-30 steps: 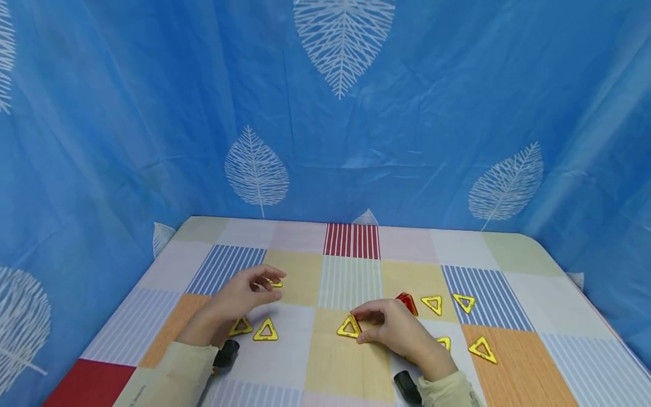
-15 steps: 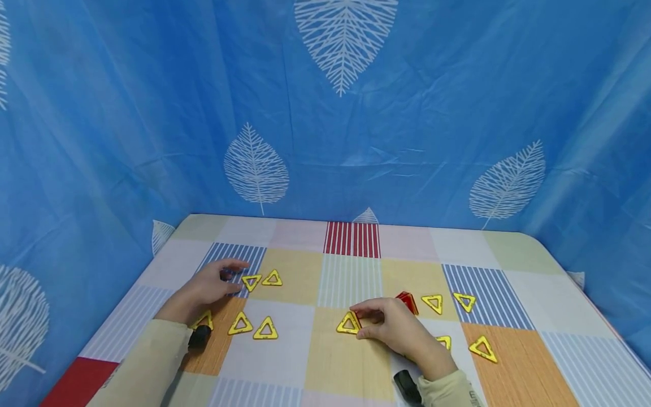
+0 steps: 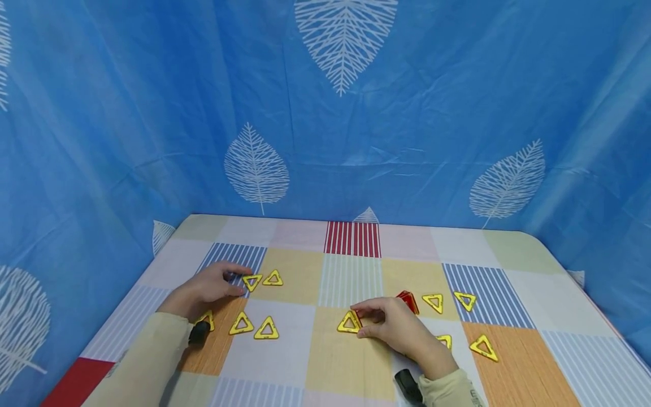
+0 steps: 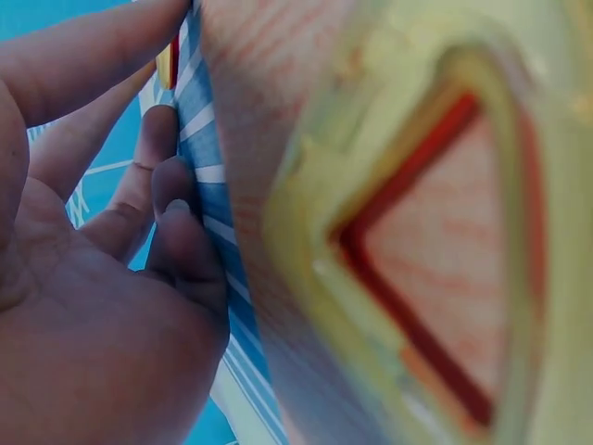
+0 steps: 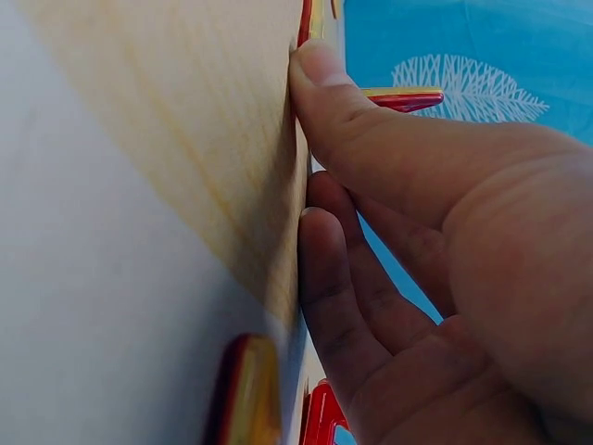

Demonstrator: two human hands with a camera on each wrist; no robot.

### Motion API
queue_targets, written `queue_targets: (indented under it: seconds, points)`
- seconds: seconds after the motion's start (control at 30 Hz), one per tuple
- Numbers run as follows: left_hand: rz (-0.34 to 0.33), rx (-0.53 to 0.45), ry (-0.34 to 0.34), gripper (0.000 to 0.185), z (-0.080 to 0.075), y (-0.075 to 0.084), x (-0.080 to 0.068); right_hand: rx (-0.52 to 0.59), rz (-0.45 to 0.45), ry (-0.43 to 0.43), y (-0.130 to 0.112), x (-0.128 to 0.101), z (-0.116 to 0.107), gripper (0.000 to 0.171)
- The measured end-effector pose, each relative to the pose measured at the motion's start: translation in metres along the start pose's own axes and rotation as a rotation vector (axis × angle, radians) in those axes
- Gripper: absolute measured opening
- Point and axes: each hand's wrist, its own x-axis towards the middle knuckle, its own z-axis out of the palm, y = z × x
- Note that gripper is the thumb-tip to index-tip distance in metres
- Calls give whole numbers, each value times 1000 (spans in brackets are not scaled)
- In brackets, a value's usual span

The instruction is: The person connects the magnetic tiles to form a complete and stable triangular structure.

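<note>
On a checkered tablecloth (image 3: 346, 367) lie several flat yellow triangle frames. My left hand (image 3: 244, 281) rests on the cloth at the left, fingers loosely curved, with its fingertips touching a yellow triangle (image 3: 252, 281); a second one (image 3: 273, 277) lies just right of it. The left wrist view shows those fingers (image 4: 153, 167) lying on the striped cloth and a blurred yellow triangle (image 4: 306, 260) close to the lens. My right hand (image 3: 357, 322) pinches the right edge of another yellow triangle (image 3: 348, 324) between thumb and forefinger. In the right wrist view one fingertip (image 5: 320, 65) presses that piece's edge.
Two yellow triangles (image 3: 241, 323) (image 3: 267, 328) lie near my left wrist, a third (image 3: 207, 320) half hidden by it. A red triangle piece (image 3: 408, 302) stands behind my right hand, with several yellow ones (image 3: 433, 303) (image 3: 464, 301) (image 3: 483, 348) to its right. Blue leaf-print curtains (image 3: 325, 141) enclose the table.
My left hand set a triangle down beside another at the far left, drew back left, and now touches the left one. The right hand has stayed on its triangle.
</note>
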Motion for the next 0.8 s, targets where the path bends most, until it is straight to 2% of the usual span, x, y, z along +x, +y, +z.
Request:
queue_targets:
  seconds: [0.27,0.6,0.67,0.8]
  points:
    - [6,-38,-22,47,0,-2,4,12,5,-3,2,0,0,37]
    - [73,73,38,35,-1,-3,6,11,5,4,3,1,1,37]
    - [55,60,56,37,-2,-3,5,15,3,4,2,0,1,37]
    - [7,-26,94,44,-4,-2,4,24,2,0,2,-1,1,38]
